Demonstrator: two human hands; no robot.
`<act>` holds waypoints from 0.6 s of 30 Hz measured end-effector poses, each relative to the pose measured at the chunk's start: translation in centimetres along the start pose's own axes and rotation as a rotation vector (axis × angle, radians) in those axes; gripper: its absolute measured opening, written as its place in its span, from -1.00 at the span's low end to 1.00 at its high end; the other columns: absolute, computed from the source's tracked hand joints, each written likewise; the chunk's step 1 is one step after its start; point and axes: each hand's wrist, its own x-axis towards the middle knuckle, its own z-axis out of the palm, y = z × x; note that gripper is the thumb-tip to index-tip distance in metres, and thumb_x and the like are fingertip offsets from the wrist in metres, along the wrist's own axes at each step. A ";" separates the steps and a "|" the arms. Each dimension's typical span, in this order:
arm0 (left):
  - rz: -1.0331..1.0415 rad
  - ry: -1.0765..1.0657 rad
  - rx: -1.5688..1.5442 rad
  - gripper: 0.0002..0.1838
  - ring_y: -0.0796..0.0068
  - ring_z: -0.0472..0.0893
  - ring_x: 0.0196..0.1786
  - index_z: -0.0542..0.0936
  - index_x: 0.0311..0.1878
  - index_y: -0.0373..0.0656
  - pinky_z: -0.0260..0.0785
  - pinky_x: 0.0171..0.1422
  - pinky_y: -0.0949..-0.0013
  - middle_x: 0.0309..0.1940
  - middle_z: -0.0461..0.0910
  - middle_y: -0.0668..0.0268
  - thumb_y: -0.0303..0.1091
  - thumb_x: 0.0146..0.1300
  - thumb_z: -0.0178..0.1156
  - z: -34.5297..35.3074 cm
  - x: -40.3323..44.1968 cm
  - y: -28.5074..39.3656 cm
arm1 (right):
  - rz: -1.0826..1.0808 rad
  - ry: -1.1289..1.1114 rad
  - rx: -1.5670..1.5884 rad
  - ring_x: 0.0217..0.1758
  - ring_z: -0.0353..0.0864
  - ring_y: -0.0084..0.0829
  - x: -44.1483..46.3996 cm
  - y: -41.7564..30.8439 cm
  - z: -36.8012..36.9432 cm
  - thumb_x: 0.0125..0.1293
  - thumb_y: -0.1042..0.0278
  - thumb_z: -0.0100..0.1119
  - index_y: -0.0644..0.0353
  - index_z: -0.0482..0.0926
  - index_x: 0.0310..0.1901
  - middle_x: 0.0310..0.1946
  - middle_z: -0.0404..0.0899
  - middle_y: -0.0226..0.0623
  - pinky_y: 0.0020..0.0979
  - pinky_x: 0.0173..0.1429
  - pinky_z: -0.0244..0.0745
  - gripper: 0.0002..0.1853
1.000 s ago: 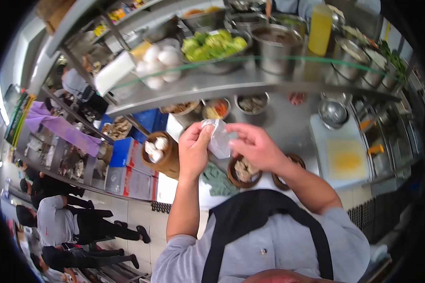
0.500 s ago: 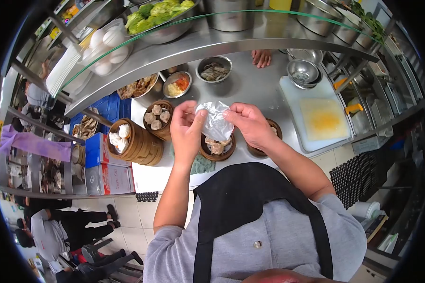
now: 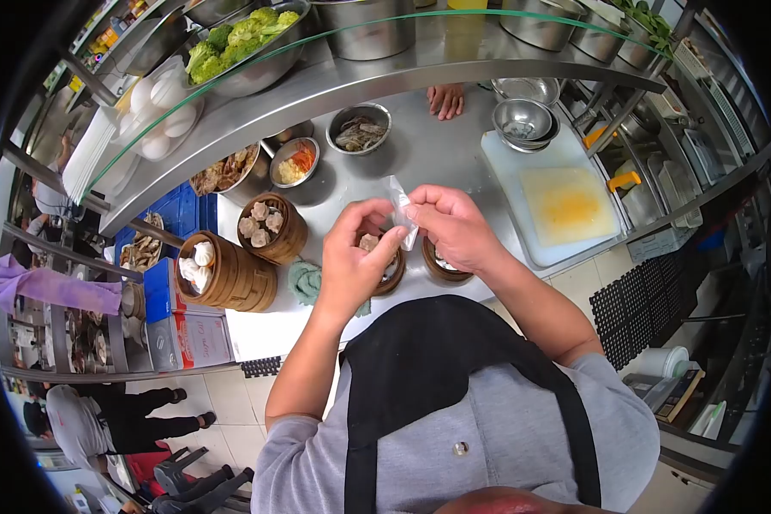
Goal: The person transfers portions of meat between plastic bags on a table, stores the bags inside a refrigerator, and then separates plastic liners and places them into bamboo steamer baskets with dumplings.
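A thin, clear plastic bag or sheet [image 3: 400, 199] hangs over the counter, seen narrow and nearly edge-on. My right hand [image 3: 454, 224] pinches it between thumb and fingers. Curved around its left side is my left hand [image 3: 358, 257], thumb and fingers apart, their tips close to the plastic; contact is hard to make out. Beneath the hands sit two bamboo steamers, both partly covered: one with dumplings [image 3: 368, 242], the other [image 3: 441, 265] by my right wrist. Left of them, another steamer [image 3: 278, 240] holds several dumplings.
A steamer stack [image 3: 248, 274] with white buns stands at left, near a green cloth [image 3: 304, 281]. Metal bowls hold shrimp [image 3: 360, 133] and chopped ingredients [image 3: 295, 164]. A cutting board [image 3: 531, 171] lies right. Another person's hand [image 3: 445, 101] rests beyond, under the glass-edged shelf [image 3: 334, 81].
The plastic has turned from broad and facing me to narrow. My left thumb and fingers have spread apart, while my right hand keeps its pinch. The camera view has shifted slightly.
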 end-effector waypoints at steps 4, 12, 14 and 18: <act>-0.117 0.108 -0.391 -0.48 0.44 0.60 -0.03 0.43 0.26 -0.31 0.51 0.03 0.39 0.16 0.50 0.12 -0.46 0.26 0.33 -0.4 2.1 -0.6 | -0.032 -0.049 0.169 -0.11 0.58 -0.60 0.3 -1.3 -0.7 0.46 0.40 0.11 0.26 0.55 -0.12 -0.19 0.61 -0.40 -0.45 0.05 0.49 -0.88; -0.312 -0.074 -0.751 -0.82 0.57 0.66 -0.13 0.61 -0.05 -0.32 0.52 0.00 0.42 -0.15 0.70 0.25 -0.44 0.35 0.28 1.4 2.3 -0.3 | -0.027 -0.076 0.105 -0.20 0.58 -0.59 -0.5 -1.3 -2.6 0.46 0.36 0.14 0.24 0.55 -0.16 -0.26 0.61 -0.40 -0.44 -0.03 0.52 -0.87; -0.321 -0.084 -0.713 -0.81 0.57 0.66 -0.15 0.61 -0.05 -0.31 0.53 -0.02 0.43 -0.15 0.70 0.24 -0.43 0.35 0.29 2.1 2.3 0.4 | -0.021 -0.052 0.063 -0.23 0.57 -0.61 -0.9 -1.4 -2.7 0.46 0.34 0.14 0.24 0.55 -0.18 -0.29 0.61 -0.41 -0.45 -0.08 0.51 -0.86; -0.297 -0.064 -0.570 -0.77 0.61 0.65 -0.24 0.62 -0.04 -0.32 0.51 -0.13 0.46 -0.21 0.70 0.28 -0.38 0.34 0.32 2.5 2.4 0.2 | 0.018 -0.038 0.045 -0.28 0.57 -0.61 -1.5 -1.7 -3.0 0.47 0.30 0.15 0.24 0.55 -0.21 -0.33 0.60 -0.42 -0.49 -0.17 0.51 -0.82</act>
